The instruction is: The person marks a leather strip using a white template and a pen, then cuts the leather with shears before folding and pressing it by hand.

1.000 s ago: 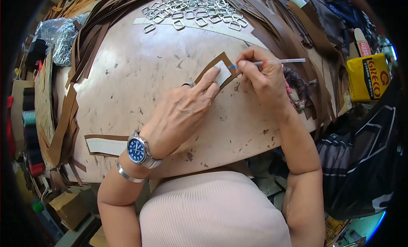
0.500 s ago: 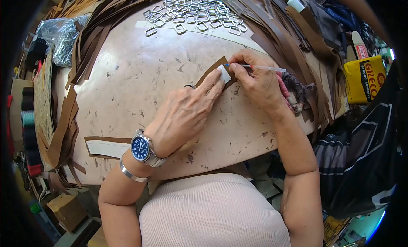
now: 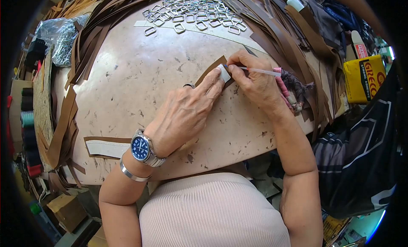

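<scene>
A narrow strip of brown leather (image 3: 220,60) lies slantwise on the table, with a white template piece (image 3: 225,74) on top of it. My left hand (image 3: 187,107) lies over both, its extended fingertips pressing down on the white piece. Pinched in my right hand (image 3: 257,79) is a slim, clear pen refill (image 3: 267,71) with a blue tip. The tip meets the leather beside the white piece's upper edge. Just beyond my right knuckles a dark pointed thing (image 3: 250,50) shows, partly hidden. Near my left wrist lies another brown strip with a white piece (image 3: 108,148) on it.
Many metal rectangular rings (image 3: 202,25) are heaped at the far side. Brown strips (image 3: 63,128) hang along the left edge, and more leather strips (image 3: 289,43) are piled at right. A yellow adhesive tin (image 3: 363,79) stands at far right. A plastic bag (image 3: 59,39) sits at upper left.
The pen refill has shifted slightly down and left with my right hand, its tip still at the template's edge. The dark pointed thing has come into sight. My left hand stays in place.
</scene>
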Action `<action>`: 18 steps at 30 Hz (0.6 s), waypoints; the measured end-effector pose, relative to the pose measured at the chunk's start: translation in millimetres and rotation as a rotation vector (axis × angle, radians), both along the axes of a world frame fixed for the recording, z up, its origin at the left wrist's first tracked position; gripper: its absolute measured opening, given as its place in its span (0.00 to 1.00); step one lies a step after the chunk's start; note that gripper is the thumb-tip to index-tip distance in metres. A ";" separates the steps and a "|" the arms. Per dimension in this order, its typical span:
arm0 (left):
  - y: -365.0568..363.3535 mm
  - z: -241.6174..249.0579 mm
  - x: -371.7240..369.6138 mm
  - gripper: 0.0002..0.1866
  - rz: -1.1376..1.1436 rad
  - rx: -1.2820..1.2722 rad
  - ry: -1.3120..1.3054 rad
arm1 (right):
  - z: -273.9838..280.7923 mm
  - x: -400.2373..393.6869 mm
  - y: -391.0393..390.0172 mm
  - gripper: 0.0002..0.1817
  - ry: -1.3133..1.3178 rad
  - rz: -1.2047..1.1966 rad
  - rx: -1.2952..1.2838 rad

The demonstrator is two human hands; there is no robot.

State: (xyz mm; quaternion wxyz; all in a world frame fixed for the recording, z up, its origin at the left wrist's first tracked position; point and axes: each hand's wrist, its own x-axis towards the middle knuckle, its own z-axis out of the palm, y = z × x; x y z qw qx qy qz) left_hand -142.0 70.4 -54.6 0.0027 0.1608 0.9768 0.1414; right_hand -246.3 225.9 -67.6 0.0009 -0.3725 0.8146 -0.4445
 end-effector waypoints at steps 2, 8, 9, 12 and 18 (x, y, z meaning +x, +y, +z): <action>-1.8 -1.1 -0.9 0.30 -0.004 0.065 0.007 | 0.6 0.8 0.7 0.04 -0.156 -0.082 -0.014; 1.3 9.5 20.3 0.20 0.152 0.127 0.015 | -1.7 1.3 0.8 0.04 -0.275 -0.132 -0.221; 3.2 12.0 24.9 0.19 0.189 0.108 0.000 | -3.3 0.8 0.8 0.04 -0.248 -0.114 -0.238; 4.3 9.6 29.1 0.19 0.249 0.126 -0.007 | 0.9 2.6 1.8 0.05 -0.183 -0.124 -0.162; -2.7 16.0 35.8 0.18 0.300 0.286 0.006 | 3.3 9.3 2.5 0.05 -0.181 -0.167 -0.217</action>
